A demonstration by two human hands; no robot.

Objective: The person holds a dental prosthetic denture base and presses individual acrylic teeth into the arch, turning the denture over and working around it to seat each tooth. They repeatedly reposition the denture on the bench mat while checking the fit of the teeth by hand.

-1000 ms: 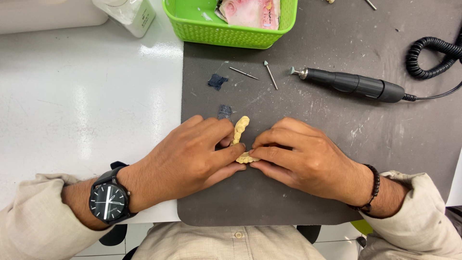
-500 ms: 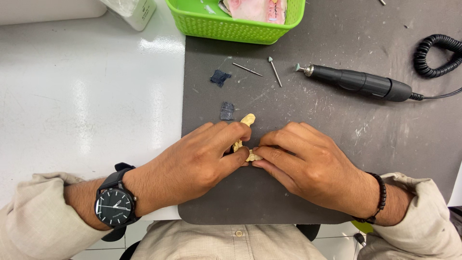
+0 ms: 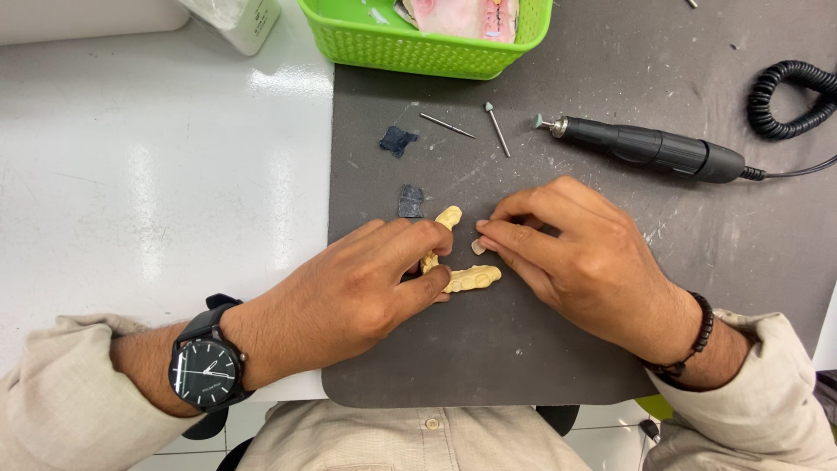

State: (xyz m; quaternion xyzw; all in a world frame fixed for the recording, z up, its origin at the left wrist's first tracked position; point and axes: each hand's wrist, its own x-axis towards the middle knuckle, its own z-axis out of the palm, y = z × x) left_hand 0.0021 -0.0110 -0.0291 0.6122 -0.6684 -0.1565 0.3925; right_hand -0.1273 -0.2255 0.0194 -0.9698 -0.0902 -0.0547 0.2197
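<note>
A yellow horseshoe-shaped dental cast point(image 3: 472, 278) lies on the dark grey mat point(image 3: 523, 358). My left hand point(image 3: 349, 296) grips it, thumb and forefinger pressed on its left part; one end of the arch sticks up past my forefinger. My right hand point(image 3: 584, 262) is just right of the cast, its fingertips pinched on a small pale fragment point(image 3: 478, 248) a little above the cast's lower arm. A watch is on my left wrist, a bead bracelet on my right.
A black rotary handpiece point(image 3: 654, 148) with a coiled cable point(image 3: 785, 96) lies at the back right. Two loose burs point(image 3: 497, 129) and two dark abrasive scraps point(image 3: 398, 139) lie behind the hands. A green basket point(image 3: 418, 52) and a white bottle point(image 3: 248, 17) stand at the far edge.
My right hand has drawn back from the cast, opening a gap, and now pinches a small pale fragment. My left hand keeps its hold on the cast.
</note>
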